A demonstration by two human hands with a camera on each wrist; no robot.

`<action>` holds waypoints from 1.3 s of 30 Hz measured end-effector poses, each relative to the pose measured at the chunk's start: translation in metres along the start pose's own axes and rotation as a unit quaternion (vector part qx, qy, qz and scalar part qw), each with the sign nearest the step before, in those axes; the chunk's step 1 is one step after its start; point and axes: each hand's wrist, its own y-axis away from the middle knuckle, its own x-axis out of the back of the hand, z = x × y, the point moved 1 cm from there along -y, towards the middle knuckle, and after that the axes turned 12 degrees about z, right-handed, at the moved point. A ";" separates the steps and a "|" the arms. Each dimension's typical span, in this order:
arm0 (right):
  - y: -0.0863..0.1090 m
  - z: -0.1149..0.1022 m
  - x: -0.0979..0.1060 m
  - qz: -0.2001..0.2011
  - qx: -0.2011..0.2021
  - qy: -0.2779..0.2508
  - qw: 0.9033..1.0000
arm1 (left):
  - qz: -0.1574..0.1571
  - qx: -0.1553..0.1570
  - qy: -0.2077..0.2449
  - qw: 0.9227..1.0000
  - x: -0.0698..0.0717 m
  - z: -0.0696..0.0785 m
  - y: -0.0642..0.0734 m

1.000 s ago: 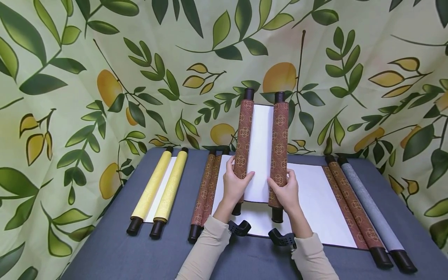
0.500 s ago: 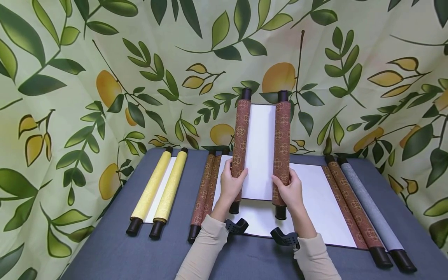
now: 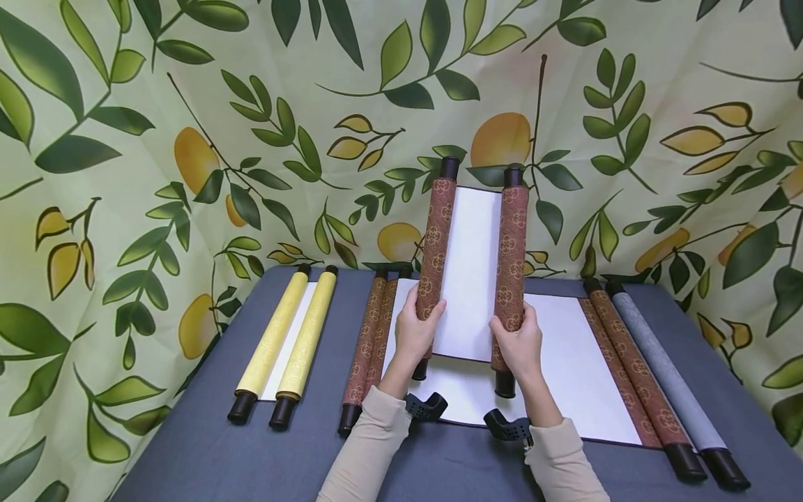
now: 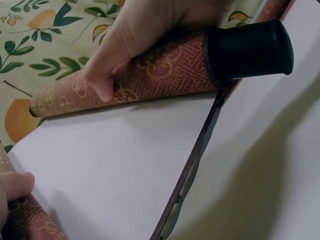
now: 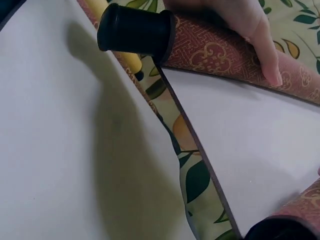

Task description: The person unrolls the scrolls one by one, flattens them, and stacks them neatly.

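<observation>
A yellow scroll lies partly unrolled at left on a blue-grey table; a red scroll spreads wide, a grey scroll along its right end.

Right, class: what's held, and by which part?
The raised red-brown scroll: left hand grips its left roll, right hand its right roll, below the middle.

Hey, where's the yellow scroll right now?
In the head view, the yellow scroll lies on the left side of the table, just left of the large red-brown scroll spread open.
</observation>
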 end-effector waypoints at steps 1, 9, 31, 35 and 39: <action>0.000 0.000 0.000 -0.001 0.000 0.002 1.000 | 0.003 -0.002 0.002 1.000 0.000 0.000 0.000; -0.003 0.003 0.003 -0.012 -0.030 -0.007 0.999 | 0.039 -0.033 0.004 0.999 -0.005 -0.001 0.002; -0.012 0.003 0.013 -0.014 -0.018 -0.009 1.000 | 0.054 -0.026 0.029 0.998 0.002 -0.004 -0.006; -0.013 0.002 0.016 -0.018 -0.018 0.004 1.000 | 0.041 -0.023 0.039 0.998 0.004 -0.004 -0.008; -0.013 0.000 0.019 -0.027 -0.018 0.017 0.999 | 0.039 -0.018 0.035 0.998 0.006 -0.006 -0.009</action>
